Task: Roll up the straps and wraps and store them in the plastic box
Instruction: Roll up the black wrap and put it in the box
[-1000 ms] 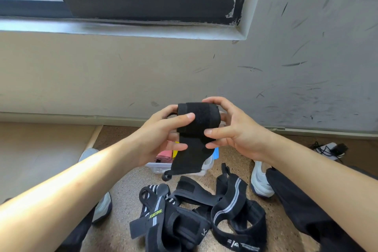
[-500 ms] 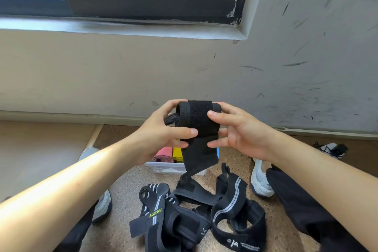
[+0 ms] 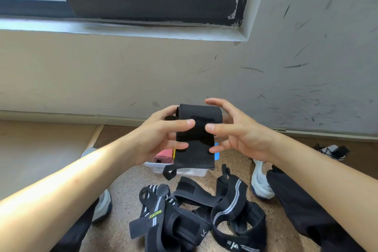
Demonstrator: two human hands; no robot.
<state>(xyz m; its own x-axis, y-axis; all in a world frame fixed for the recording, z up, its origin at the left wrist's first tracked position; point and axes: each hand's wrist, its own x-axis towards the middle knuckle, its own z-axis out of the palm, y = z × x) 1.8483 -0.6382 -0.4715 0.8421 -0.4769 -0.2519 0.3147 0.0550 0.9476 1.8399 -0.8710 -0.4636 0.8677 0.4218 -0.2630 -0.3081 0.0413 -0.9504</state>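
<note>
A wide black wrap is held up in front of me, its top rolled over and its free end hanging down with a small thumb loop at the bottom left. My left hand grips the roll from the left, thumb across the front. My right hand pinches it from the right with thumb and fingertips, the other fingers spread. Behind the wrap, the clear plastic box sits on the floor with pink, yellow and blue rolls inside. A pile of black straps with grey stripes lies on the floor below.
I sit on a speckled brown floor facing a scuffed wall with a dark window frame above. My white shoes flank the pile. A white item with black cords lies at far right. A beige mat is at left.
The wrap's hanging tail has got shorter as the roll was turned. My right fingers have shifted from a flat hold to a fingertip pinch, and the hands sit slightly higher.
</note>
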